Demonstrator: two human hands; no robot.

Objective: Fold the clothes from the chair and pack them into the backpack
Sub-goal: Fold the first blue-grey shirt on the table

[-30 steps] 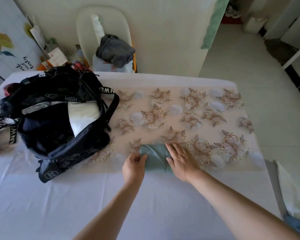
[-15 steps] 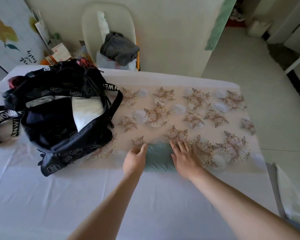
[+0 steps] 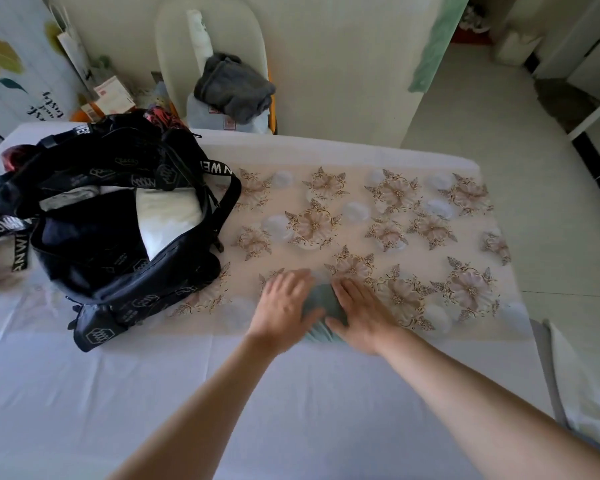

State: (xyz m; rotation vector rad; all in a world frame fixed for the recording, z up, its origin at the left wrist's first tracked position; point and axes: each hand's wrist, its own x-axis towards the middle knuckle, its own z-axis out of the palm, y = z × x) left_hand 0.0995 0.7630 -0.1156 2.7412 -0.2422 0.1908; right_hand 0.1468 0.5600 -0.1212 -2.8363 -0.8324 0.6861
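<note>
The backpack [image 3: 118,237] lies open at the left. The left hand [image 3: 283,303] presses flat on the folded green garment [image 3: 321,303], and the right hand [image 3: 359,313] lies flat on its other side. Blur hides the garment's edges. Smooth outward and square the corners before lifting.

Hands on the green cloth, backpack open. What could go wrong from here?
The folded green cloth is only pressed flat by the left hand and right hand; lifting it may undo the fold. A white item already fills part of the backpack opening, so the cloth could snag going in.
</note>
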